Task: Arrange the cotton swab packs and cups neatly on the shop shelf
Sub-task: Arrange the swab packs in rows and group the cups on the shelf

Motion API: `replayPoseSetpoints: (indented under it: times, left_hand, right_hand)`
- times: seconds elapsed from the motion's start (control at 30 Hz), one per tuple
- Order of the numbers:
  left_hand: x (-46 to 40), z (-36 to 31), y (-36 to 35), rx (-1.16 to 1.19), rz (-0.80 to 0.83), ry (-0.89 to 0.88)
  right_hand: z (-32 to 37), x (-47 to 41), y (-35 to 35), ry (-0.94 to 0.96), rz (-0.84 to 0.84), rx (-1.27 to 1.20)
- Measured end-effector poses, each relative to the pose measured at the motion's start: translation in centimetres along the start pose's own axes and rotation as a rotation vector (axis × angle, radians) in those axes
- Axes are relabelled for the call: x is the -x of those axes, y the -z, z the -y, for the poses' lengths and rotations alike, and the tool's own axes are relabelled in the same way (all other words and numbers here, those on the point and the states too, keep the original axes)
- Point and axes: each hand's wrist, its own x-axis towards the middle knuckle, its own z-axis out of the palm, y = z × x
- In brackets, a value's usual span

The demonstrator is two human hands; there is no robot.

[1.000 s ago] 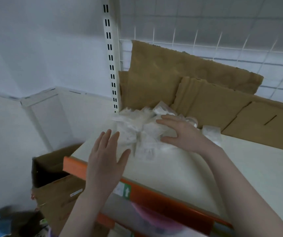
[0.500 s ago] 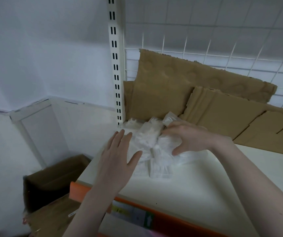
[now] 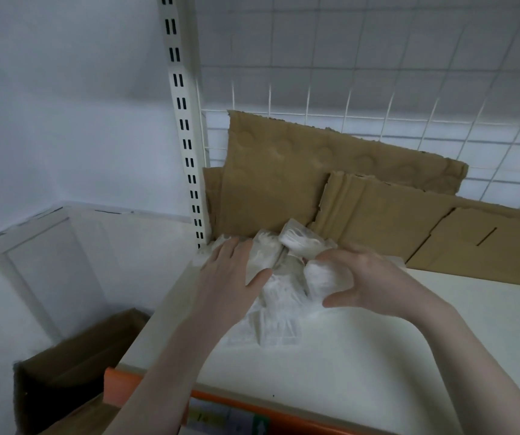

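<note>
I see the heap of clear plastic cotton swab packs (image 3: 279, 296) lying at the back left corner of the cream-white shop shelf (image 3: 362, 356), right against the brown cardboard sheets (image 3: 284, 171) that lean on the white wire grid back panel (image 3: 378, 98). My left hand (image 3: 230, 277) lies flat on the left side of the heap, fingers straight and thumb spread, pressing the packs down near the white slotted upright post (image 3: 186, 146). My right hand (image 3: 368, 284) is curled round one small clear pack of cotton swabs (image 3: 326, 276) on the right side of the heap, thumb below it and fingers over the top. Another pack sits tilted on top at the back, just touching the cardboard. The shelf's front edge carries an orange strip (image 3: 120, 384). Below the shelf's left edge, an open brown cardboard box (image 3: 73, 368) stands on the floor.
</note>
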Motion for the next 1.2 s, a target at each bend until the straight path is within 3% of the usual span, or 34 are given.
replayPoseSetpoints:
  times: [0.33,0.6,0.87,1.2]
  left_hand:
    - [-2.6,-1.0,-1.5,-0.192,0.1,0.16]
    - [-4.4,-1.5,-0.7,-0.152,0.219,0.266]
    - [-2.0,-4.6,0.9,-0.032,0.155,0.156]
    - [5.3,-12.4,-0.4,-0.011,0.24,-0.083]
  right_hand:
    - [-1.6,4.3,-1.8,-0.122,-0.2,-0.062]
    - [-2.2,5.6,-2.2,-0.205,-0.244,-0.076]
    - [-4.6,9.1,-1.0,-0.318,-0.316,-0.003]
    - [-9.1,17.0,-0.1,-0.389,-0.338,0.172]
